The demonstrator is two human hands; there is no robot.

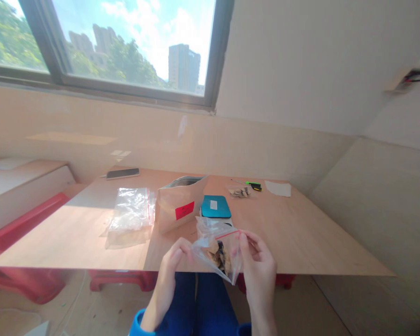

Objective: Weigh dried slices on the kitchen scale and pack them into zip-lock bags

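- Thin, clear plastic is creasing and shining on the zip bag (234,261), lower centre; dry, rough, matt brown pieces (220,255) are showing through.
- Glossy plastic, left of centre: the stacked bags (131,207) are throwing back glare!
- Matt, paper-like skin is covering the pouch (166,207) mid-frame.
- Smooth, wood-like board is making up the tabletop (301,242).
- Red stools (49,219), lower left, are sporting smooth plastic.
- Blue cloth is forming the sleeve (139,323), bottom.

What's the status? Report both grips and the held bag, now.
Left grip and right grip on clear bag. Brown pieces inside. Teal device beyond, nothing blocking.
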